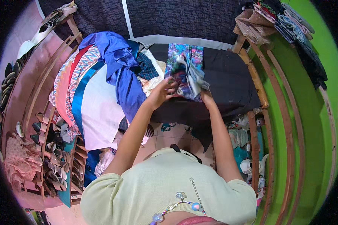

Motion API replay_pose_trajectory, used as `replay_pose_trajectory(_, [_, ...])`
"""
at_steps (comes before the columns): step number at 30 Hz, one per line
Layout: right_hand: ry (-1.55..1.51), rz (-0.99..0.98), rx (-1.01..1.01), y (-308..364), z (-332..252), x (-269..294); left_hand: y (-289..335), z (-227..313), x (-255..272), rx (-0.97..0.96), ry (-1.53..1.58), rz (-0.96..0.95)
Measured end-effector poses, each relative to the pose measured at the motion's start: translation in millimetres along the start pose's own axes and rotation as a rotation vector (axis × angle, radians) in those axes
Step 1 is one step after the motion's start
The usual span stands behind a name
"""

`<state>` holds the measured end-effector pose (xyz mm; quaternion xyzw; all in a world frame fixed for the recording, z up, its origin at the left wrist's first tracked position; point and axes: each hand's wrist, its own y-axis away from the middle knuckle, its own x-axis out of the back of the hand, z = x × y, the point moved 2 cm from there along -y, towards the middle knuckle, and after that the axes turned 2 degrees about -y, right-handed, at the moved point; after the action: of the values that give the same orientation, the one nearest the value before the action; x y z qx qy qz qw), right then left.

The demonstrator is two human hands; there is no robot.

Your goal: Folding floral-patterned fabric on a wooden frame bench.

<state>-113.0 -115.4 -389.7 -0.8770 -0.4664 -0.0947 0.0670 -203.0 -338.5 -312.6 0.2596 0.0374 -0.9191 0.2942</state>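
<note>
– Cloth (175,69) position?
– Printed one: on the black sheet (229,75), lying lengthwise away from the wearer, just right of the heap of clothes (101,82). Pale layers (194,77) bunch up along its right half; can't tell if that's its reverse or a second piece.
– Hands?
– Left hand (163,90) at the near left edge, fingers bent and spread, not clamped on anything I can make out. Contact unclear. Right hand (206,95) at the near right corner, fingers look closed on the lower end of the pale layers.
– Why that split?
– My read: right pins the loose layers against sliding, left is free to steady the edge. One hand per side keeps it square.
– And why that spot?
– Flat, dark, easy reach with forearms out front. Heap sits left, blue cloth (118,52) overlapping white cloth (99,112), probably to leave working room.
– Right side?
– Dark garments (308,60) hang by the green wall (313,120), likely for storage.
</note>
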Motion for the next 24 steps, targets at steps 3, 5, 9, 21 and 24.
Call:
replay_pose_trajectory(3, [0.065, -0.008, -0.265, -17, -5, -3, -33, -36, 54, -0.070, -0.546, 0.265])
replay_pose_trajectory(5, [-0.004, -0.091, -0.192, -17, -2, -1, -38, -41, 50, -0.129, -0.654, 0.336])
replay_pose_trajectory(9, [0.139, 0.111, -0.195, -24, 6, 0, -47, -36, 49, -0.095, -0.845, 0.405])
replay_pose_trajectory(21, [0.095, 0.147, 0.246, -22, -16, -10, -41, -38, 45, -0.135, -0.824, 0.453])
replay_pose_trajectory(24, [0.050, 0.192, 0.072, -10, -10, -11, -34, -43, 48, -0.138, -0.819, 0.435])
